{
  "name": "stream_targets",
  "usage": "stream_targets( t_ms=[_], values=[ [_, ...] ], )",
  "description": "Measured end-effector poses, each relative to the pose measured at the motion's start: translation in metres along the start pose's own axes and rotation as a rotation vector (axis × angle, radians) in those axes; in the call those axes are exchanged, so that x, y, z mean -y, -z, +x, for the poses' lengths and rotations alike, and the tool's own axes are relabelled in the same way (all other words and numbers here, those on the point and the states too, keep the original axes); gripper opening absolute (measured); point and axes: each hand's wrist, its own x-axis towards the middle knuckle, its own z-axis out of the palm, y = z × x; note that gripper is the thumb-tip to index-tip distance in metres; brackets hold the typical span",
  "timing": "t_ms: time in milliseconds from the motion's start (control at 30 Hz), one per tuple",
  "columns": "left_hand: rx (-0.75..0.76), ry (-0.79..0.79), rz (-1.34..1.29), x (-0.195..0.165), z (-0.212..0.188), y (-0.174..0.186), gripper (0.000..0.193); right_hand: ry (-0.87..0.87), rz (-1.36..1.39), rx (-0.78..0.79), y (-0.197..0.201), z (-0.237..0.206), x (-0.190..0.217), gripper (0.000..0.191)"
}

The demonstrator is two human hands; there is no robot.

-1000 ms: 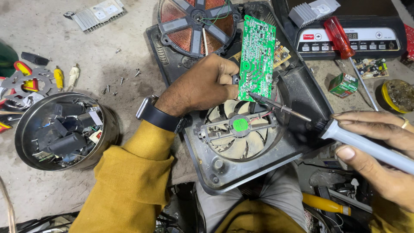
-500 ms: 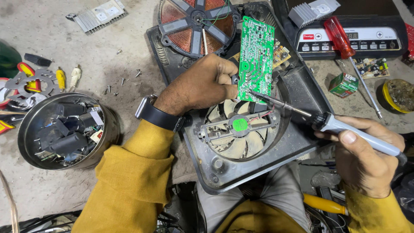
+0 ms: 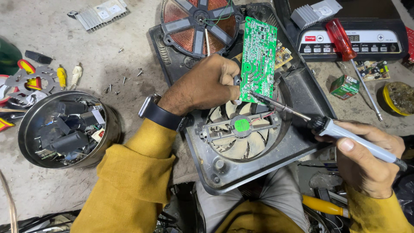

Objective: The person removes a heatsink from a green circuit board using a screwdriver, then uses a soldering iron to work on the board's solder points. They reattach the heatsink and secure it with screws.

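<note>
Opened induction cooker housing: dark plastic shell, resting on the person's lap and the concrete floor; largest item, holding the rest of the work.

Copper induction coil: round, with a black spoked frame, lying at the far end of the housing.

Cooling fan: pale blades, green hub label, seated in the near half of the housing directly below the work point.

Metal tin: round, filled with dark spare components, left of the housing and well apart from it.

Second cooker panel: black and white control face, upper right, with a red-handled screwdriver lying across it.

Green circuit board: stood upright on edge above the fan, solder side toward the camera.

Left hand: closed around the board's lower left edge, fingers curled tight, steadying it; a dark wristwatch sits at the cuff.

Right hand: wrapped firmly round the grey grip of the soldering iron, pen fashion.

Iron tip: touching the board's lower edge, just beside the left fingertips.

Handling note, as a judgement: the joint probably wants a short, steady contact, the board kept motionless, and the left fingers clear of the hot shaft. The fan blades beneath look exposed to dripping solder.

Loose screws: scattered on the floor, left.
</note>
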Motion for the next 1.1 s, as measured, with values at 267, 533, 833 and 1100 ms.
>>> stream_targets(
  t_ms=[267, 533, 833, 1100],
  values=[
    [0.001, -0.023, -0.005, -0.006, -0.001, -0.005, 0.011, 0.002, 0.027, -0.006, 0.002, -0.006, -0.003, 0.035],
    [-0.006, -0.009, -0.029, -0.006, 0.000, -0.005, 0.016, -0.015, 0.033, -0.044, -0.004, -0.008, 0.000, 0.034],
    [0.024, 0.034, -0.019, -0.010, 0.000, -0.004, 0.017, -0.025, 0.027, -0.042, -0.007, -0.008, 0.004, 0.032],
    [0.028, 0.042, 0.025, -0.011, 0.000, -0.003, 0.016, -0.040, -0.047, -0.061, -0.003, -0.010, 0.002, 0.032]
  ],
)
